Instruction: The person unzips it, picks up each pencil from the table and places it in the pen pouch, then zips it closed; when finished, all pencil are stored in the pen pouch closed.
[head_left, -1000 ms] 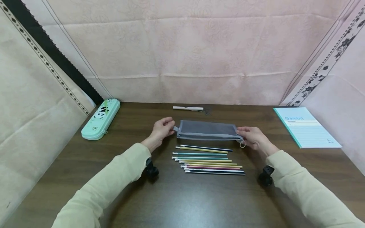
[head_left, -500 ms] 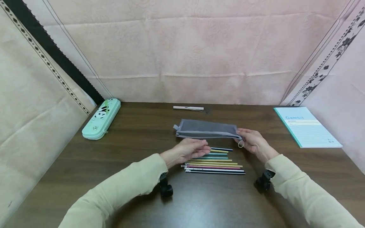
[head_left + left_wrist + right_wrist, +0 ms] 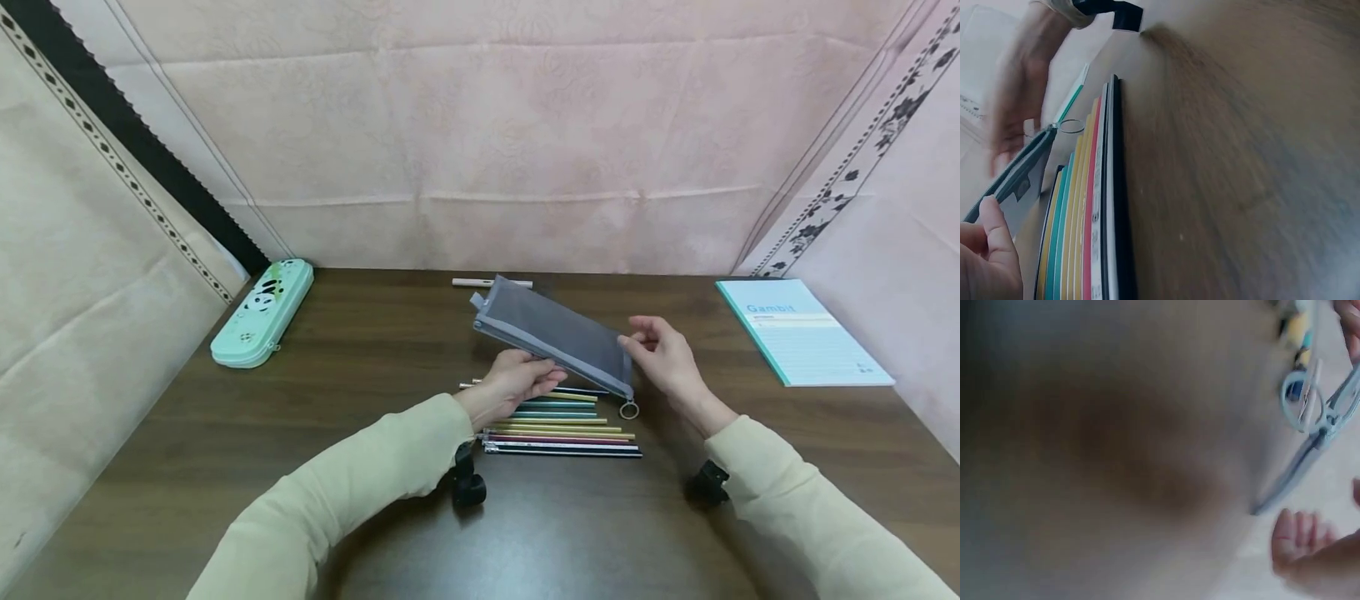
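Note:
A grey zippered pencil pouch (image 3: pixel 558 335) is tilted over the desk, its left end raised and its right end lower. My left hand (image 3: pixel 513 385) holds it by the near long edge; in the left wrist view the thumb (image 3: pixel 999 234) lies against the zipper side. A metal ring (image 3: pixel 628 410) dangles from the pouch's lower right corner. Beside that end is my right hand (image 3: pixel 663 358), its fingers loosely bent; the right wrist view shows these fingers (image 3: pixel 1300 534) apart from the pouch. Several pencils (image 3: pixel 566 430) lie in a row under and in front of the pouch.
A white pen (image 3: pixel 471 282) lies behind the pouch, partly covered by it. At the left stands a mint pencil case (image 3: pixel 262 315) with panda pictures. A notebook (image 3: pixel 806 333) marked "Gambit" rests at the right. Pale cloth (image 3: pixel 480 150) hangs around the brown desk (image 3: pixel 570 525).
My left hand has gone from the pouch's left end to its near edge and taken hold there. The pouch has turned, left end lifted. My right hand has let go of the right end.

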The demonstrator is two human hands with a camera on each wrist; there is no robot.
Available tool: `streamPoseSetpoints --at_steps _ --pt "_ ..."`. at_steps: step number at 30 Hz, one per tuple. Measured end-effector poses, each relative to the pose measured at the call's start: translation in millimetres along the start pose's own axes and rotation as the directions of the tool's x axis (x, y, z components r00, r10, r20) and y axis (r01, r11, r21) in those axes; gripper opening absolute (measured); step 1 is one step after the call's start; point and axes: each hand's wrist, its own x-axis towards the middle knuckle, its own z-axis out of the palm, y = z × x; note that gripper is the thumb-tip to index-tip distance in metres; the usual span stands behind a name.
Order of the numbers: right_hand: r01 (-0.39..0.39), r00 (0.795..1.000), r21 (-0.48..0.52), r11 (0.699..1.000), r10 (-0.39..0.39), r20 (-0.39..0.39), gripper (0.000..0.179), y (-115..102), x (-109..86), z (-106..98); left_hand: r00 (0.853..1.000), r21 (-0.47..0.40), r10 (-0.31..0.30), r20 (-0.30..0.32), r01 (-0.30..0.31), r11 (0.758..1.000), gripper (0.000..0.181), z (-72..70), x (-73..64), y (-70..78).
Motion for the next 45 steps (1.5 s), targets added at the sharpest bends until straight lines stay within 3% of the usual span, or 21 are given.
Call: streamPoseSetpoints --at_steps 2,4,8,12,16,19,22,24,26,30,33,36,42,45 --pt "0.138 0.990 -0.110 0.984 -0.137 0.012 0.035 -6.6 0.8 3.5 1.000 0.011 0.015 0.006 -0.015 1.000 0.025 3.8 1.2 0.0" --pt "0.237 0.970 -0.148 0.960 -0.227 0.083 0.031 -13.5 1.6 7.8 1.000 0.021 0.026 0.011 -0.026 0.999 0.025 7.7 3.0 -0.2" --pt "0.322 0.942 -0.188 0.928 -0.295 0.160 0.024 -21.0 2.0 15.7 0.999 0.049 0.037 0.024 -0.038 0.998 0.023 14.9 5.8 -0.1" --pt "0.323 0.946 -0.241 0.915 -0.302 0.121 0.013 -22.6 0.9 15.8 0.999 0.061 0.023 0.046 -0.025 0.998 0.020 17.7 8.8 -0.2" --pt "0.293 0.956 -0.240 0.926 -0.291 0.044 0.012 -23.6 0.4 8.0 0.996 0.114 -0.011 0.085 0.002 0.993 0.018 13.4 11.0 3.0" --pt "0.274 0.959 -0.215 0.938 -0.283 -0.015 0.014 -23.9 1.1 1.7 0.992 0.184 -0.037 0.119 0.014 0.983 0.020 5.6 11.2 10.1" --pt "0.244 0.965 -0.202 0.949 -0.258 -0.048 0.016 -22.8 0.8 -2.4 0.988 0.294 -0.024 0.151 -0.022 0.955 0.023 -6.3 10.1 20.2" --pt "0.212 0.972 -0.190 0.959 -0.227 -0.061 0.017 -21.3 -0.2 -4.2 0.985 0.407 0.011 0.175 -0.082 0.910 0.024 -16.4 8.9 26.4" --pt "0.174 0.979 -0.181 0.968 -0.189 -0.071 0.019 -18.7 -1.2 -6.0 0.979 0.527 0.050 0.197 -0.149 0.837 0.024 -27.8 8.1 30.9" --pt "0.106 0.988 -0.134 0.985 -0.119 -0.096 0.022 -12.2 -2.2 -8.7 0.966 0.724 0.096 0.240 -0.244 0.645 0.019 -48.7 7.4 32.8" --pt "0.070 0.992 -0.082 0.994 -0.079 -0.103 0.024 -8.1 -1.7 -9.5 0.957 0.798 0.101 0.271 -0.282 0.532 0.014 -57.9 6.6 31.2" --pt "0.039 0.994 -0.030 0.999 -0.041 -0.102 0.025 -5.5 -1.4 -9.8 0.953 0.832 0.097 0.286 -0.297 0.468 0.010 -61.6 5.5 29.2" --pt "0.000 0.996 0.036 0.999 0.004 -0.087 0.026 -2.8 -1.0 -9.2 0.950 0.872 0.105 0.293 -0.310 0.380 0.011 -62.5 3.2 30.0" --pt "-0.008 0.996 0.069 0.998 0.014 -0.083 0.027 -1.5 -0.7 -8.6 0.945 0.893 0.106 0.311 -0.328 0.309 0.013 -64.1 3.8 33.5"
